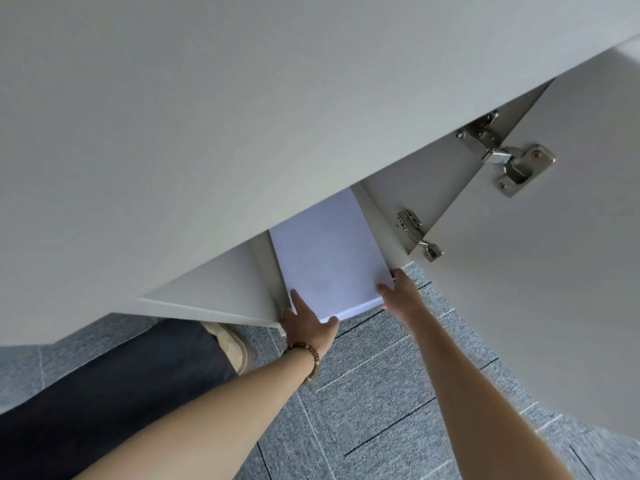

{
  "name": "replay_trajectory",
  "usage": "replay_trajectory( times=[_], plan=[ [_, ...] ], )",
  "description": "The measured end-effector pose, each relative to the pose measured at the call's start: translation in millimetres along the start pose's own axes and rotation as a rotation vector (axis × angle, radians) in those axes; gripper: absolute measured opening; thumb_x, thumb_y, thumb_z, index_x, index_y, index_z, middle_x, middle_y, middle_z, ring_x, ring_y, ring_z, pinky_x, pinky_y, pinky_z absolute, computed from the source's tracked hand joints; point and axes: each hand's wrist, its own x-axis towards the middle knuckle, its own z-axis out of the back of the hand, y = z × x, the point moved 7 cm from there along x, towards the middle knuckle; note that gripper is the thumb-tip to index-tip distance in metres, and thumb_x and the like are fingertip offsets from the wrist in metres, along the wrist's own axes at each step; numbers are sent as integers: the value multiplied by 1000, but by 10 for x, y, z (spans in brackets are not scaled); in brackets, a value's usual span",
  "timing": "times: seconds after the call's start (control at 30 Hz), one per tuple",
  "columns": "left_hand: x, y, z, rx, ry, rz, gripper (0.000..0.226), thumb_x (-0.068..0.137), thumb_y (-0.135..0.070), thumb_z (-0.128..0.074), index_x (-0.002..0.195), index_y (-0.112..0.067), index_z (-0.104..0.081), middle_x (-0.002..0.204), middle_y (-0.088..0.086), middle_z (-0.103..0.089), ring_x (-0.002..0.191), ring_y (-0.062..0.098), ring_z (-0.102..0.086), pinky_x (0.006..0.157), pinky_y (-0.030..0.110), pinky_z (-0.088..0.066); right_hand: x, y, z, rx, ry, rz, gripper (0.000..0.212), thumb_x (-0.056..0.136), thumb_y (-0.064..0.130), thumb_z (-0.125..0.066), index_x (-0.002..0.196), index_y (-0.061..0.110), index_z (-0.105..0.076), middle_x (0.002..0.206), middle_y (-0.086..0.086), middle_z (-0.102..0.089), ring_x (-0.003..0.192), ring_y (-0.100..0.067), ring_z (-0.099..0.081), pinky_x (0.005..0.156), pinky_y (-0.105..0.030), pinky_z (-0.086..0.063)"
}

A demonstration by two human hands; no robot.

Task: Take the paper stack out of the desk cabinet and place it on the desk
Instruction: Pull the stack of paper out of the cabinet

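Both hands, left hand (304,322) and right hand (398,289), clasp the thick white paper stack (329,258) half out of the open grey cabinet (415,174) at frame centre; loose sheets could fan and slide apart.

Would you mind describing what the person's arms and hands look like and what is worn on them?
Both forearms are bare, with no sleeves or gloves in view. The left hand has a brown beaded bracelet around its wrist. The right hand wears nothing visible.

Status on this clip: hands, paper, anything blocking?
Left hand and right hand both grip the paper stack at its near corners. Stack partway out of cabinet, door open. Nothing blocking.
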Motion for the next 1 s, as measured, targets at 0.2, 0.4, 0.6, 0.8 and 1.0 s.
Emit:
replay_trajectory(
  times=[0.2, 0.4, 0.6, 0.8, 1.0],
  plan=[
    [-482, 424, -185, 5, 158, -87, 98, 89, -31, -65, 157, -17, 4, 163, 13, -20, 148, 29, -27, 118, 41, -32, -572, -626, 78, 35, 109, -68, 51, 95, -2, -55, 138, 16, -33, 145, -25, -46, 106, -47, -63, 82, -50, -60],
    [-449, 724, -134, -95, 145, 23, 93, 87, -33, -70, 154, -10, -9, 150, 14, -44, 128, 31, -54, 102, 39, -50, -717, -1028, -63, 50, 218, -175, 62, 95, 0, -57, 149, 13, -30, 147, -24, -46, 112, -40, -60, 73, -38, -60],
    [-198, 828, -112, -252, 135, 149, 49, 82, -41, -76, 107, -5, -54, 104, 12, -64, 78, 21, -57, 59, 28, -46, -520, -939, -111, 11, 238, -168, 61, 91, 14, -63, 147, 10, -38, 148, -14, -50, 129, -33, -52, 110, -48, -35],
    [-117, 671, -153, -401, 184, 155, 43, 78, -41, -80, 111, -17, -66, 107, -2, -72, 84, 19, -69, 59, 26, -53, -311, -681, -58, 6, 63, -100, 59, 77, 40, -82, 119, 10, -54, 113, -10, -68, 99, -27, -65, 87, -40, -52],
    [-197, 534, -119, -513, 120, 105, 36, 81, -6, -76, 116, -8, -65, 104, 5, -72, 95, 21, -67, 87, 34, -55, -431, -550, -94, 1, -44, -64, 70, 70, 50, -84, 118, 11, -51, 109, -6, -65, 98, -29, -66, 80, -40, -55]
  ],
)
